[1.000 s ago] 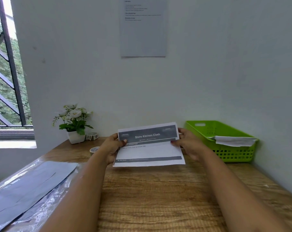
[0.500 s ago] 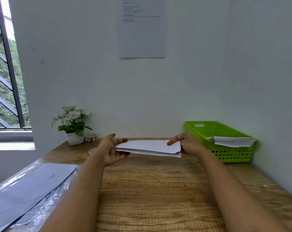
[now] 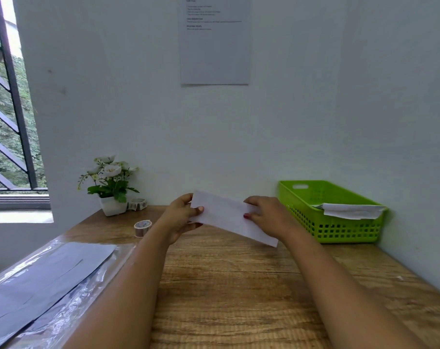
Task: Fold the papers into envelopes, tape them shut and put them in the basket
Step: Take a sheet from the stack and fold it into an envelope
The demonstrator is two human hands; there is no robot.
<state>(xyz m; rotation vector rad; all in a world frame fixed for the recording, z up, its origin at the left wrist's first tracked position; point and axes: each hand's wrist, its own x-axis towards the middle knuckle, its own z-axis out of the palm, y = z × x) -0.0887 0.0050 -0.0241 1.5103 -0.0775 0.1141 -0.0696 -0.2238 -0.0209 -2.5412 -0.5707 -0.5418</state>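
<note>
Over the middle of the worktop [image 3: 239,285], both hands hold the folded paper [image 3: 226,217] up in the air. Its blank side faces the camera and its R end is tilted lower. L hand [image 3: 178,220] pinches the L end, fingers [image 3: 198,209] curled round the edge. R hand [image 3: 272,217] grips the R part, thumb on the front. Green basket [image 3: 340,230] sits just to the R w/ one white envelope [image 3: 350,211] lying across its rim. Tape roll [image 3: 142,227] stands on the worktop near the L wrist.

Risks, as I judge them: no tape shows on the fold yet, so the layers prob. stay shut only by the pinch. To reach the tape one hand must let go, and then the flaps could spring open or slide out of line, giving a skewed seal. A mid-air hold also gives no backing for pressing a crease.

Vs earlier: 1 s ago the printed face w/ dark banner was toward the camera. Half a sec ago the paper lay nearly flat, seen edge-on. Now it's flipped to the blank back and slanted.
</note>
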